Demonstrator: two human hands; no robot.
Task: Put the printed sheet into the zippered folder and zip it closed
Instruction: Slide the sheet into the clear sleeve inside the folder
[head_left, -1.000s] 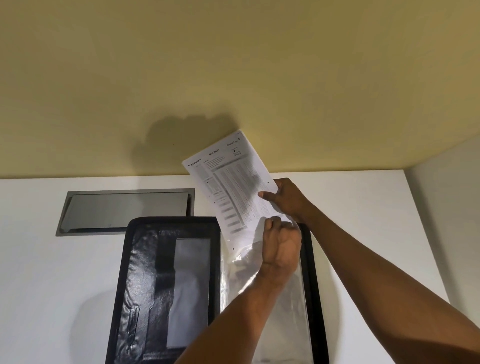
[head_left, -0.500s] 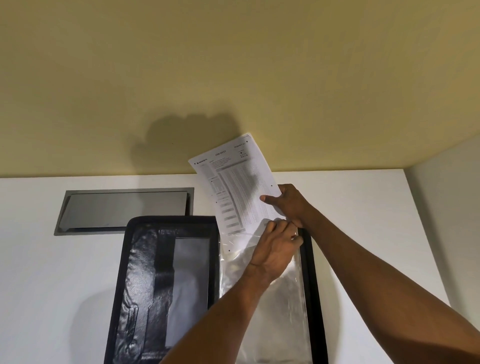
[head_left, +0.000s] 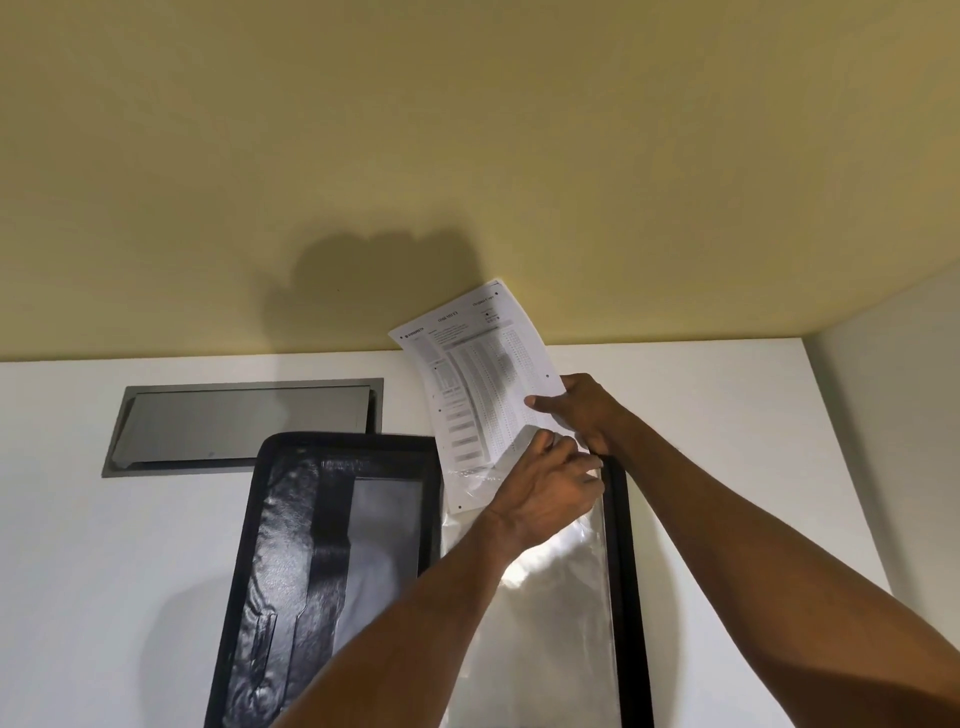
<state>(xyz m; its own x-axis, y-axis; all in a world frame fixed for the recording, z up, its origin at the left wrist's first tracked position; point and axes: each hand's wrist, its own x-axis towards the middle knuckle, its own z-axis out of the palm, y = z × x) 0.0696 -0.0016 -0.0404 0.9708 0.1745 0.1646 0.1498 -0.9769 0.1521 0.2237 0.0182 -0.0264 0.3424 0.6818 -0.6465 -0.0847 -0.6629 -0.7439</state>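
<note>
A black zippered folder (head_left: 249, 545) lies open on the white table, its left half lined with black pockets, its right half filled with clear plastic sleeves (head_left: 561, 623). The printed sheet (head_left: 478, 374) stands tilted above the folder's top right corner, its lower end inside the mouth of a sleeve. My right hand (head_left: 587, 410) pinches the sheet's right edge. My left hand (head_left: 545, 493) grips the sleeve's top edge and holds it apart from the sheet.
A grey metal cable hatch (head_left: 244, 421) is set flush in the white table (head_left: 104, 571) behind the folder's left half. A yellow wall rises right behind the table, and a pale wall closes off the right side.
The sheet has slid lower into the sleeve and tilted a little more upright. Both hands moved down slightly with it; my left hand went from a fist to flatter fingers on the sleeve.
</note>
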